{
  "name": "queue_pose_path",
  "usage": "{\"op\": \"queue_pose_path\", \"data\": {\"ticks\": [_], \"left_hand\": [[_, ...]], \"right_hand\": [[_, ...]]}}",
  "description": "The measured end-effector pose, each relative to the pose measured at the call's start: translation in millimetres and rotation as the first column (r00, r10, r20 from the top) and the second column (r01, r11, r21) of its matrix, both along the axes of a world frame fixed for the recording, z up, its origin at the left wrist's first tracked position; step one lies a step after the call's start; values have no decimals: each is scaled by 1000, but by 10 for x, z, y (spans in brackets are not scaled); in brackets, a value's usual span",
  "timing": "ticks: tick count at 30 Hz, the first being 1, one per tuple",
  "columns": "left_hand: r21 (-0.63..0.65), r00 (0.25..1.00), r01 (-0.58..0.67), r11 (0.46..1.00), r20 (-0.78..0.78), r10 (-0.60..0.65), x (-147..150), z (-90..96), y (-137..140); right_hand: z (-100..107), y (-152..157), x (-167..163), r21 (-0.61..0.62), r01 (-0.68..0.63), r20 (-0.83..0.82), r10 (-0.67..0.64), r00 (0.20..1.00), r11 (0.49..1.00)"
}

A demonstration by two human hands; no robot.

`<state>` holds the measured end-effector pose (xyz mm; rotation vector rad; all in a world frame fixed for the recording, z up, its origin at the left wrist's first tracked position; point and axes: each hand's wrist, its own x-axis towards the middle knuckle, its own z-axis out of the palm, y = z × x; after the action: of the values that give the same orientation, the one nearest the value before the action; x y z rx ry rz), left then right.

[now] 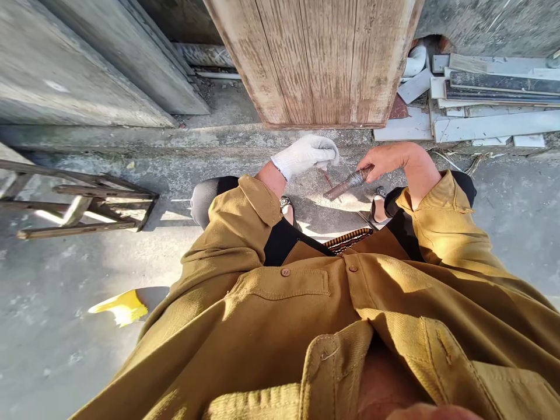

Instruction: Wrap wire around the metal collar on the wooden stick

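My right hand (388,158), bare, is wrapped round one end of a short brown wooden stick (336,191). Thin silvery wire (356,178) is coiled around the stick's middle. My left hand (308,155), in a white knit glove, is closed just left of the coil. A fine strand of the wire seems to run from its fingertips toward the stick. Below the gloved fingers shows a thin reddish-brown piece (326,175); whether the hand holds it I cannot tell. The stick tilts down to the left, above the concrete floor between my feet.
Ahead, a grooved wooden panel (326,64) leans at a low concrete ledge (219,137). White and dark boards (499,111) are piled at the right, beside a white pipe (415,61). A wooden frame (87,201) stands left, and a yellow object (125,307) lies on the floor.
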<state>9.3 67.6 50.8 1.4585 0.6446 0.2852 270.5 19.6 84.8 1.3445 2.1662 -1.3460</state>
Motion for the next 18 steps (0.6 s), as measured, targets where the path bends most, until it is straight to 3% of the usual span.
{"op": "queue_pose_path", "data": {"ticks": [4, 6, 8, 10, 12, 13, 15, 16, 18], "left_hand": [[29, 998, -38, 999, -45, 39, 39, -50, 13], [42, 997, -71, 997, -39, 73, 58, -109, 23], [33, 996, -87, 996, 12, 86, 71, -169, 35], [4, 996, -68, 998, 62, 67, 75, -202, 39], [-23, 997, -25, 999, 75, 27, 74, -191, 26], [-33, 998, -1, 999, 68, 3, 73, -171, 10], [-62, 997, 62, 996, 54, -58, 69, -114, -36], [-84, 994, 105, 991, 50, -101, 66, -85, -61], [-121, 985, 167, 979, 56, -161, 58, -44, -101]], "right_hand": [[139, -14, 39, -3, 34, -89, -34, 995, 999], [214, -57, 95, -51, 128, -222, -137, 965, 990], [269, -116, 151, -88, 304, -397, -313, 863, 949], [288, -164, 182, -91, 534, -582, -480, 656, 840], [268, -176, 178, -89, 736, -703, -566, 431, 671], [245, -164, 166, -64, 807, -709, -596, 378, 587], [181, -112, 136, 58, 880, -616, -677, 403, 471], [143, -77, 122, 140, 886, -539, -717, 442, 442], [62, -5, 103, 290, 839, -363, -758, 542, 461]]}}
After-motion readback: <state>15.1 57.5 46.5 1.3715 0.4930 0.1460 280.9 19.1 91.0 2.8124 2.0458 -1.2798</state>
